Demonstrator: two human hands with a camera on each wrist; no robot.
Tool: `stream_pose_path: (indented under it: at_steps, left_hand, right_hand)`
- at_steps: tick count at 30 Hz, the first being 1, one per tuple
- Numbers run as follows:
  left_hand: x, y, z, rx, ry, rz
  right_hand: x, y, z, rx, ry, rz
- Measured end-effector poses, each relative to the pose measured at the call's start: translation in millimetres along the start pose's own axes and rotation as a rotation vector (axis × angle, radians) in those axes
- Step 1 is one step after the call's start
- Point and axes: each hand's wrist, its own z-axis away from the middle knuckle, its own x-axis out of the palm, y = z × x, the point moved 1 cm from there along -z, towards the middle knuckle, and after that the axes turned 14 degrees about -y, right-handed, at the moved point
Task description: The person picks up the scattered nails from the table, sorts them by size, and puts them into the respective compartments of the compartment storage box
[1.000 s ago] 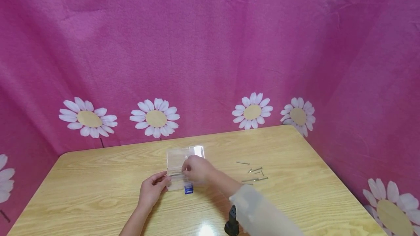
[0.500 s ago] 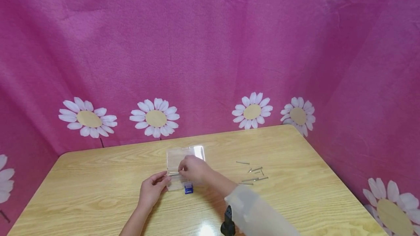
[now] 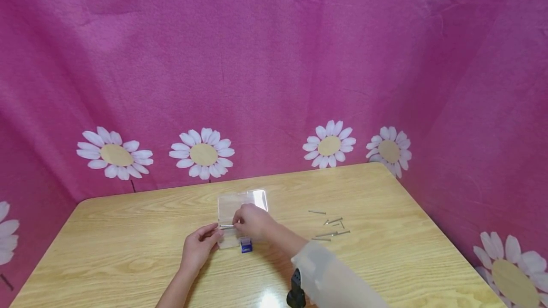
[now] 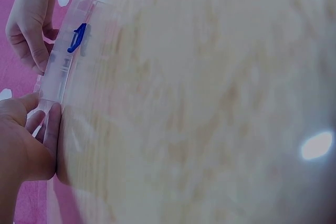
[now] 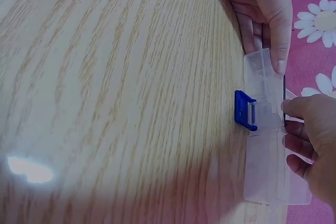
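A clear plastic box with a blue latch stands on the table, its clear lid folded back. My left hand grips the box's left end between thumb and fingers, as the right wrist view also shows. Over the open box, my right hand pinches one end of a thin metal nail with thumb and forefinger. The nail lies lengthwise along the back of the box, its left end close to my left fingertips. What lies inside the box is hard to make out.
Several loose nails of differing lengths lie scattered on the wooden table to the right of the box. Behind the table hangs a pink cloth with daisies. A black device is strapped at my right wrist.
Over the first half second my right hand shifted slightly left with the nail, then stayed nearly still. My left hand keeps its place on the box.
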Motion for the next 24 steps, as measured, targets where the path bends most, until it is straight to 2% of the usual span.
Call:
stream_pose_path:
  at_steps: [9,18,24]
  left_hand:
    - [-0.1,-0.4,-0.8,-0.002,0.004,-0.005]
    - [-0.5,1.3,1.4,-0.003,0.000,-0.024]
    - [0.2,2.0,0.7,-0.005,0.006,-0.019]
  right_hand:
    - [0,-1,2,0.000,-0.002,-0.025]
    - [-4,4,8,-0.004,0.045,-0.136]
    - [-10,11,18,-0.020,0.043,-0.153]
